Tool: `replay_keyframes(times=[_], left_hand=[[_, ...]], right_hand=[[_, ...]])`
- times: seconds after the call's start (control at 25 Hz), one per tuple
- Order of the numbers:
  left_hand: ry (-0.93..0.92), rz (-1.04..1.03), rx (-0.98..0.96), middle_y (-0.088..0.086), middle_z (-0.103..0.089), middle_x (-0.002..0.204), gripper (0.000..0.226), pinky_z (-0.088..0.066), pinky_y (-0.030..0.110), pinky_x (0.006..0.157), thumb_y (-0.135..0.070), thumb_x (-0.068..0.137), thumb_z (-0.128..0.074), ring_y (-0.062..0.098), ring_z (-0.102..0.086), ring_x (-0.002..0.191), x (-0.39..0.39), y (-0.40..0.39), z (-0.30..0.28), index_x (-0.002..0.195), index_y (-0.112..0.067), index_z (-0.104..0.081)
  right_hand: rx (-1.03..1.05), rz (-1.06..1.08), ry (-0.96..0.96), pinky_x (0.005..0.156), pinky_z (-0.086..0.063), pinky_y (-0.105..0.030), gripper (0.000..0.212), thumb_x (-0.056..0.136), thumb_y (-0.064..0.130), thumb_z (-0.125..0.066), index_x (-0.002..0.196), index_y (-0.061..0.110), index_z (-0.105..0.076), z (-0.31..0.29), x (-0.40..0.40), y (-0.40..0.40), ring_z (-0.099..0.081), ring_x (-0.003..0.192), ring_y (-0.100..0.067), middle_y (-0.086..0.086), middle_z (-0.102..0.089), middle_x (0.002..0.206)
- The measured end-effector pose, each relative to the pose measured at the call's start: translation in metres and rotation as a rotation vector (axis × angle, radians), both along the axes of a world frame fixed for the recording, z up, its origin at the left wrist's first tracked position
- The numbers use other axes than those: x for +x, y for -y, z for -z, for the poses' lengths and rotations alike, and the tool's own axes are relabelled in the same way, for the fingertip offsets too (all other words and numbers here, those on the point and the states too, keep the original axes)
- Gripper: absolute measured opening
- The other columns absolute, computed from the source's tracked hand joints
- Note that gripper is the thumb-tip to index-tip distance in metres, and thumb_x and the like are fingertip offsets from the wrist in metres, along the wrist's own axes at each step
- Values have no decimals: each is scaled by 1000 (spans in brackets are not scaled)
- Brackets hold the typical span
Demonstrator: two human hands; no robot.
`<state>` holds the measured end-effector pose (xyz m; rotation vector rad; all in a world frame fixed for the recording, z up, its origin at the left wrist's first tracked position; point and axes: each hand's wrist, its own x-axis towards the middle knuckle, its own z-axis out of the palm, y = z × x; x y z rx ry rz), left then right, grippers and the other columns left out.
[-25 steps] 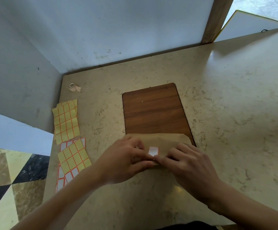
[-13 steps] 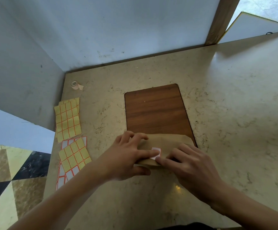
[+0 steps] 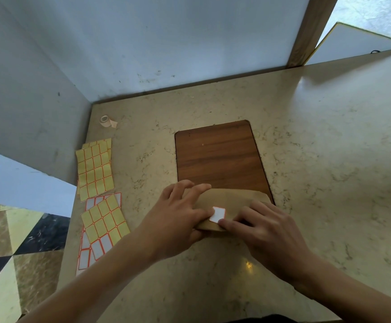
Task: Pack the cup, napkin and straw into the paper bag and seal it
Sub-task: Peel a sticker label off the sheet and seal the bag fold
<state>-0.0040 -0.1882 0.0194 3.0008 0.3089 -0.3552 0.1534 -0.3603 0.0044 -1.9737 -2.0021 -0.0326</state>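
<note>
A brown paper bag (image 3: 229, 199) lies flat on the counter, its top folded over toward me, overlapping the near end of a wooden board (image 3: 217, 155). A white sticker with a red border (image 3: 217, 214) sits on the folded flap. My left hand (image 3: 178, 217) grips the bag's left side, fingers spread on top and thumb beside the sticker. My right hand (image 3: 264, 227) presses on the bag's right part, its forefinger at the sticker's lower edge. Cup, napkin and straw are not visible.
Sticker sheets lie at the counter's left edge: yellow backing sheets (image 3: 95, 169) and sheets with white labels (image 3: 101, 231). A small tape roll (image 3: 105, 121) sits near the back left corner. White walls close the back and left; the tiled floor (image 3: 10, 252) lies beyond the left edge.
My left hand's fingers have spread forward over the bag's left end. The sticker now shows more fully, with my right forefinger at its lower edge.
</note>
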Motion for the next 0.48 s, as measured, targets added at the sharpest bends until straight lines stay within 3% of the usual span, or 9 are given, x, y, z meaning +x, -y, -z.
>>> replay_keyframes(times=[0.24, 0.36, 0.48], left_hand=[[-104, 6, -75, -2, 4, 162, 59, -2, 48, 114, -65, 91, -36, 27, 5, 141, 14, 4, 8, 145, -54, -15], [-48, -17, -75, -3, -6, 162, 51, -8, 46, 113, -62, 93, -35, 27, -2, 142, 9, 1, 7, 143, -53, -28], [80, -8, -139, -7, -28, 156, 38, -20, 45, 108, -51, 92, -51, 25, -16, 140, 0, -2, 0, 130, -51, -51]], right_hand=[[35, -15, 13, 60, -46, -30, 30, 91, 24, -44, 109, 24, -68, 2, 1, 1, -56, 70, -17, 2, -63, 80], [9, -4, -2, 58, -47, -30, 28, 90, 24, -47, 110, 26, -67, 2, 2, 0, -57, 71, -18, 3, -63, 81], [-20, 6, -21, 56, -48, -30, 26, 87, 23, -58, 110, 27, -68, 1, 3, -2, -59, 73, -18, 2, -65, 83]])
